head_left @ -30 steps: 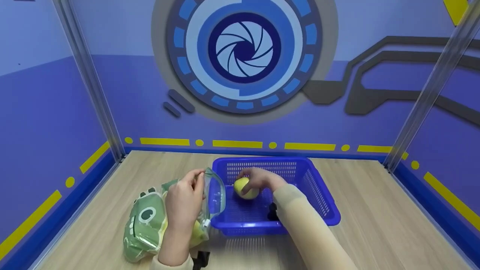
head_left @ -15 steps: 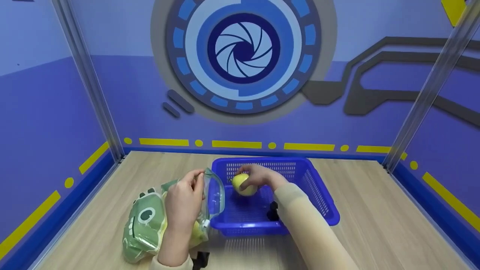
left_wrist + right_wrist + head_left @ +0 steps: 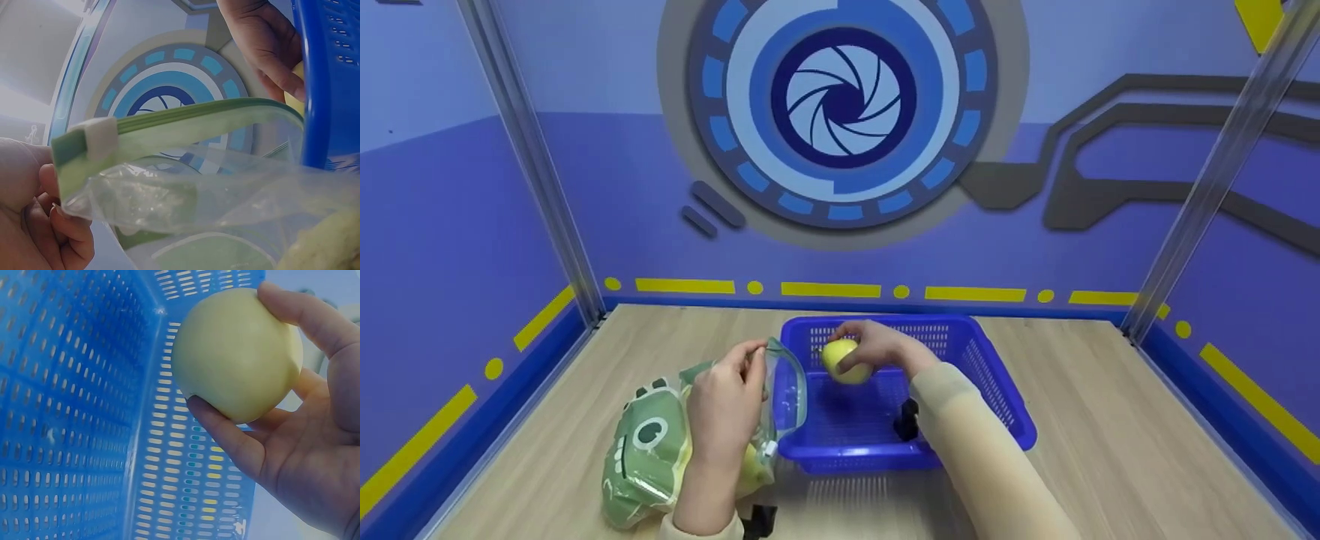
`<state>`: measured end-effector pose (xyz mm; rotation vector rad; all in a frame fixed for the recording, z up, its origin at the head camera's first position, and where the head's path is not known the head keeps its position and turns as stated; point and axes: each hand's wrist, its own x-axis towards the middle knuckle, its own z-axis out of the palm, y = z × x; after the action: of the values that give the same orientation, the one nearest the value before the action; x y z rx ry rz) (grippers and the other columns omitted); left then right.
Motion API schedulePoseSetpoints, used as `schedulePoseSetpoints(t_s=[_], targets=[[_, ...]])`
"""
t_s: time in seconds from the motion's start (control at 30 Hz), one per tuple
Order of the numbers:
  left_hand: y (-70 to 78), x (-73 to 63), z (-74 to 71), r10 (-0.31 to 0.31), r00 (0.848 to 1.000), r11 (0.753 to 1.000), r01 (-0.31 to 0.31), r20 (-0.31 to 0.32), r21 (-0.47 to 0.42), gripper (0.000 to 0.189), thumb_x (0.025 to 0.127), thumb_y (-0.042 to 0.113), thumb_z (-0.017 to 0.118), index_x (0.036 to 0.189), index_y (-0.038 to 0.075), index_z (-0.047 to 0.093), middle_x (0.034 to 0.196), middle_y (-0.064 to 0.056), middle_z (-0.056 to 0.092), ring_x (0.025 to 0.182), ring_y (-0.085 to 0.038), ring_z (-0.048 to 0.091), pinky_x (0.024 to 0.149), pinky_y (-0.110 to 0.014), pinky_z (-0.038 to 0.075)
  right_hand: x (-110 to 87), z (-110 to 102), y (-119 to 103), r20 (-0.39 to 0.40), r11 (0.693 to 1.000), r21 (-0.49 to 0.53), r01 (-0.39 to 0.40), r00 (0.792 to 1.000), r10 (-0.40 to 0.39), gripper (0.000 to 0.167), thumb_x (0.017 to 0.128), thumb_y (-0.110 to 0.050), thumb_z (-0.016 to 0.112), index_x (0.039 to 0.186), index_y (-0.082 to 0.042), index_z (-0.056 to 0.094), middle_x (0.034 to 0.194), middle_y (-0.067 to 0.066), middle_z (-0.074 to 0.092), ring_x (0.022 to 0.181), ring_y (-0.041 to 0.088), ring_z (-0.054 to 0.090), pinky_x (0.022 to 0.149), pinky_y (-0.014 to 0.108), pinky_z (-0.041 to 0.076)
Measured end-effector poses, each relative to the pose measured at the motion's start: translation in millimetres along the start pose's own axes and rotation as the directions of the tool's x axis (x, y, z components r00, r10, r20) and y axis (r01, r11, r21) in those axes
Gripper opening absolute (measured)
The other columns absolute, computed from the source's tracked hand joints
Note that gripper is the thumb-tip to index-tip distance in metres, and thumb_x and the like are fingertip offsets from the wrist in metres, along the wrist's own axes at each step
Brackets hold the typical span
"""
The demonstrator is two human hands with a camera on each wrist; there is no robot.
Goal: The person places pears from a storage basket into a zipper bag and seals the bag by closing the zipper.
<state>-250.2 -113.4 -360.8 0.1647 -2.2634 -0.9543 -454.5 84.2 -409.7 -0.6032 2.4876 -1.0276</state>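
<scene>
My right hand point(image 3: 877, 349) grips a round yellow-green fruit point(image 3: 844, 364), smooth like an apple, above the floor of a blue plastic basket point(image 3: 911, 451). In the right wrist view, thumb and fingers curve round the fruit point(image 3: 236, 354), beside the slotted basket wall. To the left, my left hand point(image 3: 727, 405) pinches the top edge of a clear zip bag point(image 3: 649, 442) with a green cartoon creature printed on it. The bag's mouth gapes towards the basket, and its white slider point(image 3: 102, 138) shows in the left wrist view. Something yellow-green point(image 3: 326, 244) lies inside the bag, partly hidden.
Both bag and basket stand on a wood-grain table point(image 3: 1110, 420). Blue printed panels point(image 3: 840, 247) close off the back and both sides. Metal posts point(image 3: 540, 172) rise at the corners. A black wrist piece point(image 3: 907, 418) hangs below my right wrist over the basket.
My right hand has lifted the fruit slightly off the basket floor, up and a little to the left. The left hand stays on the bag's edge.
</scene>
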Motion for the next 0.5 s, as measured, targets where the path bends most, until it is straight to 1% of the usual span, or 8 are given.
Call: schedulePoseSetpoints(t_s=[0.2,0.4,0.5], targets=[[0.2,-0.6,-0.9,-0.019,1.000,1.000,0.019,0.014,0.002,0.020,0.102,0.016,0.063,0.113,0.007,0.077,0.060,0.001,0.056,0.051,-0.007,0.055,0.048,-0.022,0.034,-2.2,-2.5,-5.0,0.000,1.000,0.009,0.013,1.000,-0.013,0.049,0.079,-0.018,0.084,0.124,-0.024,0.067,0.120,0.013,0.061,0.095,0.023,0.061,0.074,0.031,0.055],[1.1,-0.4,-1.7,-0.004,1.000,1.000,0.004,0.009,-0.007,0.021,0.102,0.016,0.063,0.114,0.007,0.077,0.060,0.001,0.057,0.051,-0.005,0.054,0.047,-0.022,0.033,-5.5,-6.1,-12.5,-0.003,0.999,0.012,0.038,0.999,-0.038,0.050,0.079,-0.020,0.084,0.126,-0.025,0.067,0.122,0.013,0.062,0.100,0.025,0.061,0.078,0.034,0.057],[1.3,-0.2,-1.9,-0.003,1.000,1.000,0.003,0.008,-0.005,0.020,0.102,0.016,0.063,0.113,0.007,0.077,0.060,0.001,0.057,0.050,-0.006,0.053,0.047,-0.023,0.033,-7.3,-8.9,-16.9,-0.008,0.998,-0.007,0.062,0.998,-0.062,0.050,0.080,-0.022,0.083,0.127,-0.026,0.066,0.121,0.014,0.063,0.099,0.025,0.062,0.079,0.035,0.058]])
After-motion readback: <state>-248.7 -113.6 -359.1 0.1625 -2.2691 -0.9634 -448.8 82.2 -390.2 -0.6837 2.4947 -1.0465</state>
